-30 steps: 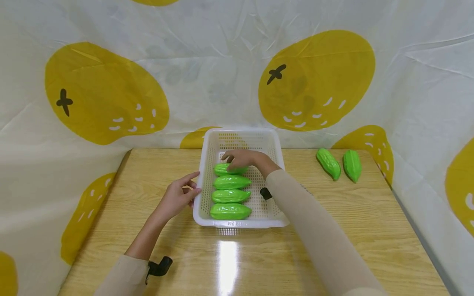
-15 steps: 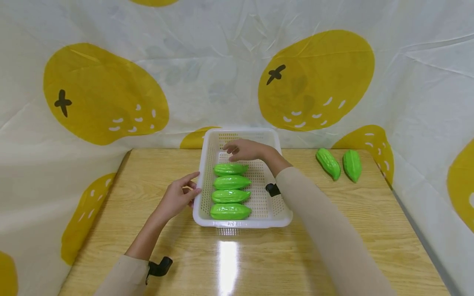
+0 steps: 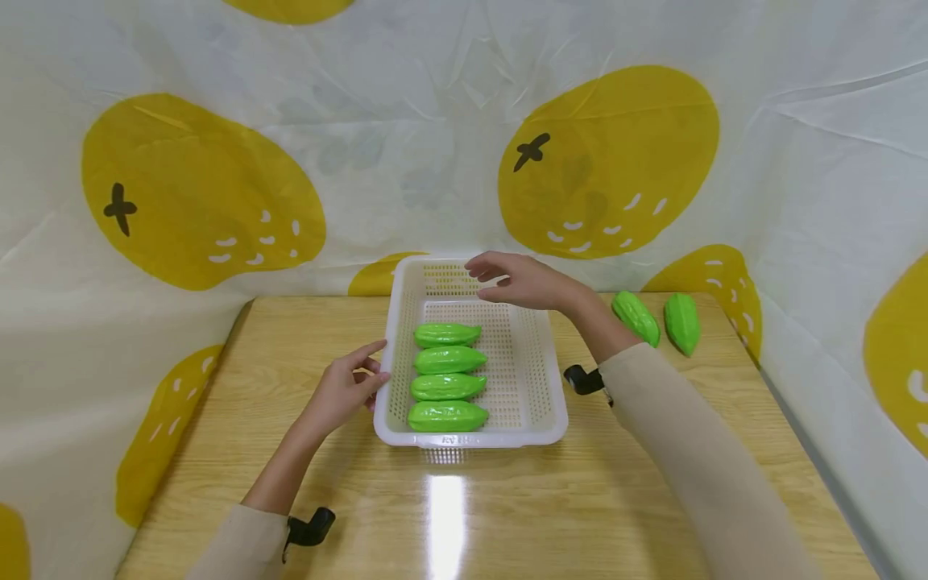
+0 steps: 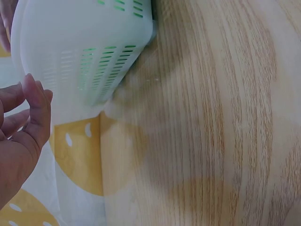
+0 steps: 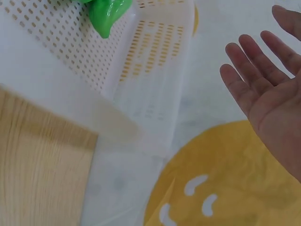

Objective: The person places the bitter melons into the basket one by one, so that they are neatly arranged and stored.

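A white perforated plastic basket (image 3: 471,440) stands on the table. In it lie several glossy green, bitter-melon-shaped pieces in a column along its left half; the farthest bitter melon (image 3: 447,335) has bare basket floor beyond it. My left hand (image 3: 346,391) touches the basket's left rim with its fingertips, fingers loosely bent. My right hand (image 3: 518,280) hovers over the basket's far right corner, holding nothing. The right wrist view shows that palm with its fingers spread, apart from the basket, and the tip of one bitter melon (image 5: 107,16).
Two more bitter melons lie at the table's back right, a left one (image 3: 638,316) and a right one (image 3: 682,322). The wooden table (image 3: 304,322) ends at the back against a white cloth (image 3: 406,161) printed with large yellow fruit.
My right hand let go of the farthest bitter melon in the basket, rose, and moved right toward the basket's far corner. The left hand stayed on the rim.
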Available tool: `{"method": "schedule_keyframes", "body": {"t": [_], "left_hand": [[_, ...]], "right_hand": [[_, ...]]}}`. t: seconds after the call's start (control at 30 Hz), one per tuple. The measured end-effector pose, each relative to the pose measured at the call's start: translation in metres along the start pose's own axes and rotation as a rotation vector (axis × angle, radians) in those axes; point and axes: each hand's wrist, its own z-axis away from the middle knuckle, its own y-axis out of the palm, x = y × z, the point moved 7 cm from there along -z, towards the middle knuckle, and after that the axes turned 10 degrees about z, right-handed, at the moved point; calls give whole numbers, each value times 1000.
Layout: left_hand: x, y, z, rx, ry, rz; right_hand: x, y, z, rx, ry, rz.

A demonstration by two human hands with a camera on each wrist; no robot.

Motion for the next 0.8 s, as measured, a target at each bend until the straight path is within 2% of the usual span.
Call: {"method": "schedule_keyframes", "body": {"t": [0.17,0.3,0.53,0.7,0.8], "left_hand": [[0,-1,1,1,-11,6],[-1,0,1,3,-8,15],[0,0,2,-4,-5,23],[0,0,2,-4,-1,21],[-1,0,1,-1,2,17]], "right_hand": [[-8,-7,25,-70,-8,-52],[-21,-10,45,-123,15,-90],[-56,-16,82,-255,70,-156],[-87,-27,111,-372,111,-164],[-108,-32,127,-431,167,-156]]}}
